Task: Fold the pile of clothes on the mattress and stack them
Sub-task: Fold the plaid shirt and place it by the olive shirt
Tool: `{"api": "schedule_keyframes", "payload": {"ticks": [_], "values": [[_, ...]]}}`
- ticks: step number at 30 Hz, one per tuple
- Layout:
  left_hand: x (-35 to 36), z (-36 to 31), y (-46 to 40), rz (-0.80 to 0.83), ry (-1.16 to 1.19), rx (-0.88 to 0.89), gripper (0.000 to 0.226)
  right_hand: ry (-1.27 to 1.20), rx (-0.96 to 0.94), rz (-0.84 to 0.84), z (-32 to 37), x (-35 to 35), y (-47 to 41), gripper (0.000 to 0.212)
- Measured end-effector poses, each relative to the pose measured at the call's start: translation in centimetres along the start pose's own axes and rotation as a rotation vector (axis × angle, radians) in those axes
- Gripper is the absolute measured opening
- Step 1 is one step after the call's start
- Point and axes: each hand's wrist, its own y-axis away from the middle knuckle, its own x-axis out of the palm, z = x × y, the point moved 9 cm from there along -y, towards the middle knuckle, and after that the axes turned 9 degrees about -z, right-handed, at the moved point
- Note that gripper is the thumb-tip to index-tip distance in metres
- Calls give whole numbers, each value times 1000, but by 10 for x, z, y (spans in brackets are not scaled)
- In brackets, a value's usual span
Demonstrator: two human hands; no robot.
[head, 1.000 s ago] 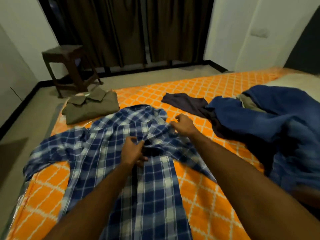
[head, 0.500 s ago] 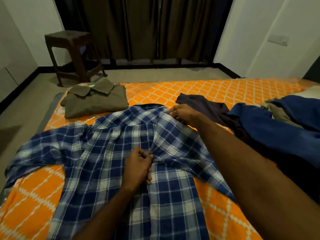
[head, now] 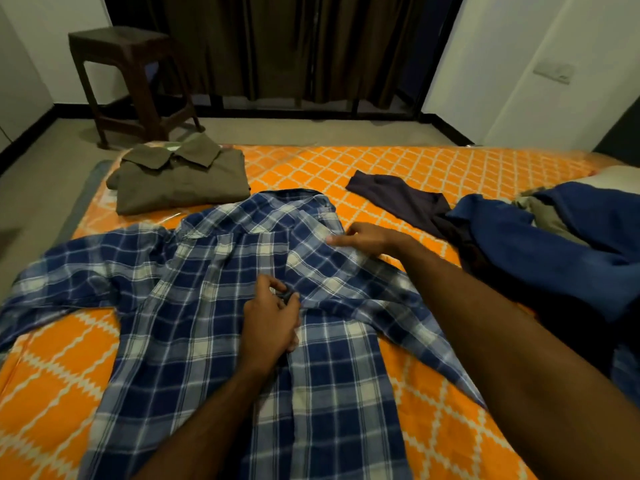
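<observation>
We are working on the blue-and-white plaid button-front cotton shirt (head: 214, 306), which is lying front-up and spread flat across the near half of the orange, white-latticed mattress (head: 433, 174). Its long axis is running from the near edge, at our body, away toward the far edge; the collar is pointing at the far edge, the hem at us. One sleeve is reaching out toward the mattress's left edge.

Our left hand (head: 272, 320) is sitting on the button placket at mid-chest, fingers curled and pinching the cloth there. Our right hand (head: 367, 240) is lying farther up at the shirt's right shoulder, near the collar, fingers pressing and lightly gripping that fabric. The right hand is the nearer one to the collar and the bunched right sleeve, so we judge the coming smoothing or fold goes crosswise, from that side inward.

The folded olive collared shirt (head: 180, 178) is resting at the far-left corner. The unfolded heap of dark blue clothes (head: 540, 251) is waiting along the right edge.
</observation>
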Motion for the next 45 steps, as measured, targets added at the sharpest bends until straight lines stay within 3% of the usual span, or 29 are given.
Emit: {"api": "schedule_keyframes", "payload": {"ticks": [4, 8, 11, 14, 17, 19, 23, 27, 29, 33, 35, 37, 39, 42, 45], "values": [[1, -3, 4, -4, -66, 33, 17, 175, 145, 107, -67, -21, 62, 58], [1, -2, 3, 10, -221, 36, 12, 183, 283, 110, -135, -39, 136, 83], [16, -11, 23, 96, -372, 85, 26, 64, 306, 23, -172, -46, 189, 43], [33, -22, 46, 204, -453, 101, 27, -95, 297, -81, -185, -46, 222, 25], [53, -25, 77, 334, -280, -111, 30, -351, 309, -156, -178, -54, 251, 20], [60, -22, 89, 347, -106, -308, 42, -562, 340, -107, -163, -55, 269, 16], [58, -19, 92, 176, 253, -589, 56, -898, 302, 100, -109, -56, 294, 25], [47, -24, 77, -91, 475, -666, 85, -1150, 320, 127, -86, -51, 314, 28], [41, -26, 68, -180, 497, -642, 84, -1039, 318, 182, -92, -31, 324, 39], [27, -25, 53, -213, 400, -544, 73, -506, 161, 243, -118, 10, 341, 62], [22, -24, 44, -170, 360, -478, 48, -484, 43, 262, -115, 24, 349, 59], [16, -26, 40, -122, 332, -431, 35, -529, -62, 250, -103, 32, 357, 42], [14, -28, 42, -72, 392, -433, 36, -682, -88, 158, -99, 34, 359, 26], [28, -23, 59, 139, 364, -504, 54, -1061, 22, 59, -96, 35, 362, 40], [45, -23, 83, 350, 297, -542, 56, -1340, 143, -3, -83, 28, 377, 34]]}}
